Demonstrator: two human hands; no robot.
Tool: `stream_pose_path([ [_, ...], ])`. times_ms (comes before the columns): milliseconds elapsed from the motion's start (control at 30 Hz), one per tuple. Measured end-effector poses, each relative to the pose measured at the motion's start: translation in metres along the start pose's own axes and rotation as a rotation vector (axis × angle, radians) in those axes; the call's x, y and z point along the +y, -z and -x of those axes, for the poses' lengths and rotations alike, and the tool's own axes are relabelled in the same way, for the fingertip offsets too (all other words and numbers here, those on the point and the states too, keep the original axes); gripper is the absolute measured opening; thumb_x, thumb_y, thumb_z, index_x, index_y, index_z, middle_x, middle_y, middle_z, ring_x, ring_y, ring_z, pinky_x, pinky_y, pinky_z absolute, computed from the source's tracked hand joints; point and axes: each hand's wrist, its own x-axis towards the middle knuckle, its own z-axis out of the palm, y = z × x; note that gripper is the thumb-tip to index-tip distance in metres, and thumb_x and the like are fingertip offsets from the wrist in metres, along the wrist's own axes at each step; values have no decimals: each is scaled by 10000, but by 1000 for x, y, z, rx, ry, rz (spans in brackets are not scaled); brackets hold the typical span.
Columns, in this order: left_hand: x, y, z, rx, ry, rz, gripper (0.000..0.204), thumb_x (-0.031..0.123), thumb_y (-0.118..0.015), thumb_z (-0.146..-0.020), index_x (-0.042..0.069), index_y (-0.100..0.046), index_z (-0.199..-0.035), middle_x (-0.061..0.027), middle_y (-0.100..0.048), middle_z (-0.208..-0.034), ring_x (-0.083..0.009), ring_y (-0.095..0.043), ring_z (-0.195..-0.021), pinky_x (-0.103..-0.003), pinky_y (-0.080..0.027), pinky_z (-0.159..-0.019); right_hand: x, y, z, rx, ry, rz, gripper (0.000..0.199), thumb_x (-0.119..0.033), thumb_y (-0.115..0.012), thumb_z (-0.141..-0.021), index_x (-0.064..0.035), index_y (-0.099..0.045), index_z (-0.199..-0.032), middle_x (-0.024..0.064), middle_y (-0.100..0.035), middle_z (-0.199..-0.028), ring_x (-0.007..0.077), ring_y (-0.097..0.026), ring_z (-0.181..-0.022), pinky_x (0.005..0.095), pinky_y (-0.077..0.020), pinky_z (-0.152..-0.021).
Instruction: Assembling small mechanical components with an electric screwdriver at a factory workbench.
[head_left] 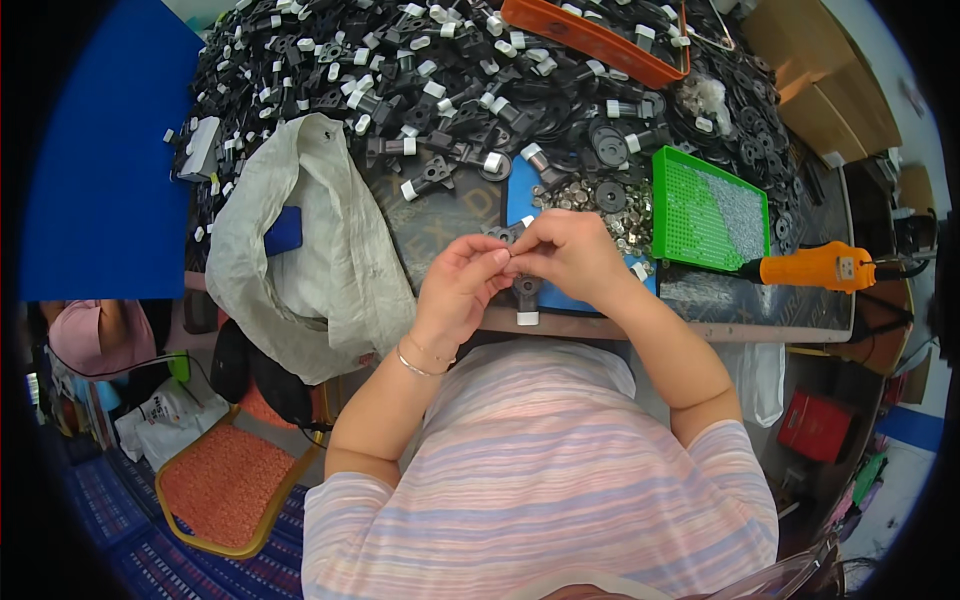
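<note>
My left hand [462,285] and my right hand [572,252] meet fingertip to fingertip over the table's front edge. Both are closed in a pinch, and whatever lies between the fingertips is too small to make out. Just below the fingers, a black plastic part with a white end [527,292] lies on the blue mat [522,190]. Another black part [508,235] shows behind the fingertips, partly hidden. Beyond my right hand lies a heap of small shiny metal pieces [630,215], with a black disc [609,197] on it.
A green tray [661,205] of small silvery pieces stands right, beside an orange power screwdriver [815,268]. Black parts with white ends [400,75] pile across the back, around an orange bin [600,45]. A pale sack [345,230] hangs over the left edge; cardboard boxes [835,110] stand back right.
</note>
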Motion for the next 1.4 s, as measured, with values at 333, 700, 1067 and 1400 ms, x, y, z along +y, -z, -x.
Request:
stream_pose_path([
  [333, 13, 22, -3, 18, -164, 16, 136, -7, -604, -863, 35, -572, -989, -81, -647, -916, -146, -617, -805, -260, -516, -733, 21, 4, -27, -224, -186, 57, 140, -131, -691, -799, -19, -707, -882, 91, -651, -836, 188, -633, -751, 294, -502, -705],
  [700, 10, 32, 3, 34, -191, -39, 157, -8, -615, -859, 34, -573, -1004, -75, -646, -920, -138, -614, -810, -253, -507, -741, 17, -8, -32, -140, -155, 258, 184, -162, -709, -724, -72, -734, -882, 141, -643, -860, 285, -636, -813, 379, -504, -737],
  [1067, 10, 35, 2, 53, -214, -72, 154, -2, -623, -857, 31, -578, -1001, -66, -642, -919, -131, -611, -812, -251, -501, -739, 3, -3, -33, -257, -95, 383, 208, -92, -640, -737, -83, -718, -930, 123, -644, -938, 295, -633, -881, 379, -508, -810],
  [1400, 8, 31, 4, 75, -204, -101, 162, 0, -630, -854, 31, -580, -1004, -58, -637, -913, -125, -610, -812, -249, -501, -742, 10, -9, -31, -262, -58, 185, 293, 15, -634, -735, -23, -561, -1016, 102, -660, -804, 266, -649, -757, 339, -505, -688],
])
